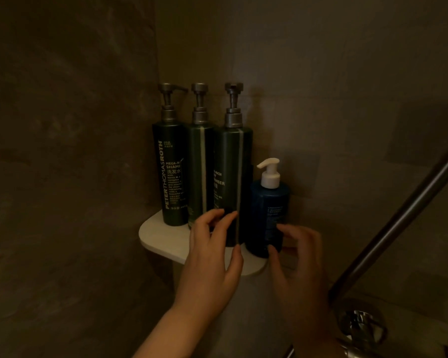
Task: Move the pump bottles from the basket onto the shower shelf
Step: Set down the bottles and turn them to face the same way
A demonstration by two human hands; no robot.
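Head view, dim tiled shower corner [88,125], pale corner shelf [161,237], four pump bottles [232,182]

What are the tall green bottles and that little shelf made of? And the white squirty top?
The tall green bottles look like glossy plastic, though dark glass is possible; a pale streak of light runs down them. Their pump tops look like dull grey metal or metal-coated plastic. The shelf seems smooth pale stone or ceramic. The white pump looks like matte plastic.
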